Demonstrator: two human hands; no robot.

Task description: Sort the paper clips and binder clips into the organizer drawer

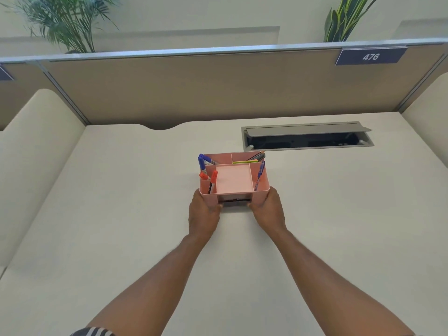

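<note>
A pink desk organizer [261,184] stands on the cream desk [121,214], a little beyond its middle. Its outer compartments hold blue and red markers [213,177], pens and pencils; the square middle tray [234,178] is bare. Low in its front face is the drawer slot [234,202], dark, with small dark items dimly visible inside. My left hand [203,210] grips the organizer's front left corner. My right hand [268,209] grips the front right corner. No loose clips show on the desk.
A grey cable hatch [308,137] with its lid raised is set into the desk behind and right of the organizer. A beige partition [218,88] with a "476" label [371,57] closes off the back. Padded side panels flank the desk.
</note>
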